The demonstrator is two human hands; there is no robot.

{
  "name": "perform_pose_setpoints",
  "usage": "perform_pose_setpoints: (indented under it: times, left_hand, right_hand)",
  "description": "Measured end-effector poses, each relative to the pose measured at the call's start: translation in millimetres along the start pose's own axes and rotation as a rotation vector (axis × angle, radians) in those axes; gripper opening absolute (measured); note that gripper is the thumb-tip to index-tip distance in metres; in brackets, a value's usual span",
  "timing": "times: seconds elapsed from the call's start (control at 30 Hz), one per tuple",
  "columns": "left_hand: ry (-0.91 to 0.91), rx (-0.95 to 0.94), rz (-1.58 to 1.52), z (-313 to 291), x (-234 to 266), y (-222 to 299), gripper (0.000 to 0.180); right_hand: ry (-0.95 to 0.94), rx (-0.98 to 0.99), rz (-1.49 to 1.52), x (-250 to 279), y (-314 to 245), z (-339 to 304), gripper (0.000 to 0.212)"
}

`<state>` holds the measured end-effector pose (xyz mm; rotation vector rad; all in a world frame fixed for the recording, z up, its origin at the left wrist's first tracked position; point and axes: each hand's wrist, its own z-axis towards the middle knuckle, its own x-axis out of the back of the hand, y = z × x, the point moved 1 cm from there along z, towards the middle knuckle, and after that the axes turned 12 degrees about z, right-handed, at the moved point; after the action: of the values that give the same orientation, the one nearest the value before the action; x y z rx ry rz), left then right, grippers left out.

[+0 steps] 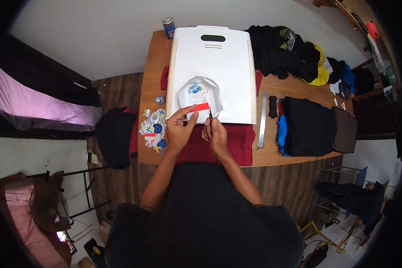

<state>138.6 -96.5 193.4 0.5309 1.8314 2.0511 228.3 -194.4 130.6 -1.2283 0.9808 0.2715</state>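
Across the middle of the view, wooden table (pixel 155 58) takes up most of the space, w/ white panel (pixel 230 67) flat on it, slotted handle at the far end. Dark red cloth (pixel 241 145) runs under panel & shows along the near edge. Far R corner: heaped clothes (pixel 272 49), mostly blk w/ a bit of yellow. Nearer on R side: folded blk clothes (pixel 308 127), brown folded cloth (pixel 345 129) right beside. White bowl-like container (pixel 215 100) sits on near half of panel, blue & clear bits inside. L of panel, near edge: loose cluster of patterned blue/white pieces (pixel 158 129). Metal ruler (pixel 262 123) lies b/w panel & folded stack. Left hand (pixel 181 129) pinches red-and-white strip (pixel 202 107) b/w thumb & fingers, held in front of container's near side; right hand (pixel 216 136) grips dark slim tool (pixel 211 115), tip up at strip's R end, exact contact unclear. Blue can (pixel 169 29) stands by panel's far L corner; small dark roll (pixel 273 107) just R of ruler.
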Motion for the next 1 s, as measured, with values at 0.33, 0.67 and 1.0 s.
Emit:
perform_pose_setpoints:
  times: [0.33, 0.67, 1.0]
  left_hand:
    - [0.031, 0.007, 0.004, 2.3, -0.5, -1.0, 0.03]
    - [-0.007, 0.034, 0.036, -1.1, 6.2, -8.1, 0.029]
    - [-0.01, 0.024, 0.025, -1.1, 6.5, -10.9, 0.03]
  right_hand:
    - [0.01, -0.005, -0.017, 0.1, -0.9, -0.6, 0.035]
    - [0.02, -0.012, -0.003, -3.8, 2.4, 1.6, 0.034]
    - [0.012, -0.003, -0.004, -1.4, 4.4, 1.8, 0.034]
